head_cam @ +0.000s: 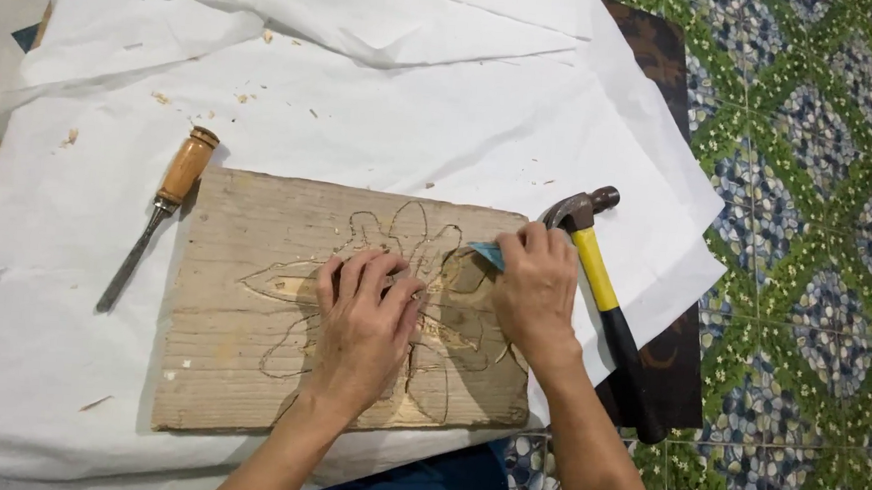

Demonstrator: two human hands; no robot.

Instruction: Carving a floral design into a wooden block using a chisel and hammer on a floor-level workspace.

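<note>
A rough wooden board (242,344) with a carved flower outline lies on white paper (383,123). My left hand (364,321) rests flat on the middle of the carving, fingers together and pointing away from me. My right hand (535,285) sits at the board's right edge and pinches a small blue piece (488,254), which looks like sandpaper, against the wood. A chisel (157,213) with a wooden handle lies on the paper left of the board. To the right of my right hand lies a hammer (603,284) with a yellow and black handle, partly hidden by the hand.
Wood chips are scattered on the paper near the far edge. A dark board (673,372) shows under the paper on the right. Patterned green and blue floor tiles (816,195) surround the work area. Blue cloth (444,479) shows at the bottom.
</note>
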